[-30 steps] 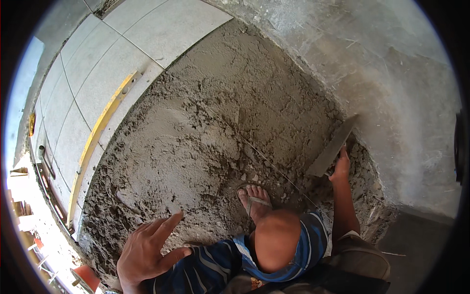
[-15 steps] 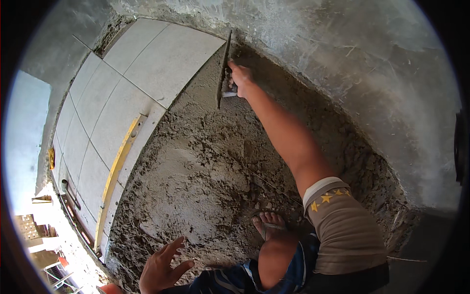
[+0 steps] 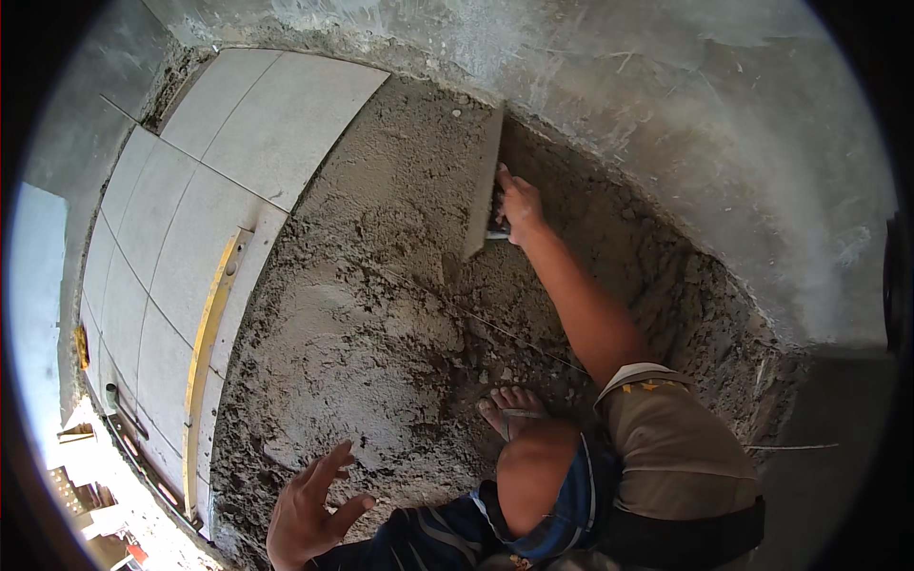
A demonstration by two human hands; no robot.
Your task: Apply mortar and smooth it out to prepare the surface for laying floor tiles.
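Note:
My right hand [image 3: 520, 206] grips the handle of a flat rectangular plastering trowel [image 3: 484, 186]. The blade is tilted up on edge over the wet mortar bed [image 3: 409, 143], close to the far wall. Part of the handle is hidden behind my fingers. Low in the view, my left hand [image 3: 316, 504] hovers over the mortar with its fingers apart and nothing in it. Rough, lumpy mortar lies between the hands, with a smoother patch near the tiles.
Pale floor tiles [image 3: 143, 209] lie to the left, with a yellow spirit level [image 3: 203, 362] along their edge. A hammer-like tool [image 3: 116, 400] rests farther left. A thin string [image 3: 514, 335] crosses the mortar. Grey walls [image 3: 724, 162] bound the far and right sides. My bare foot [image 3: 512, 409] is on the mortar.
My right hand has drawn the trowel rightward and a little nearer, away from the tile corner, and its blade has turned to show more face. The left hand stays nearly in place.

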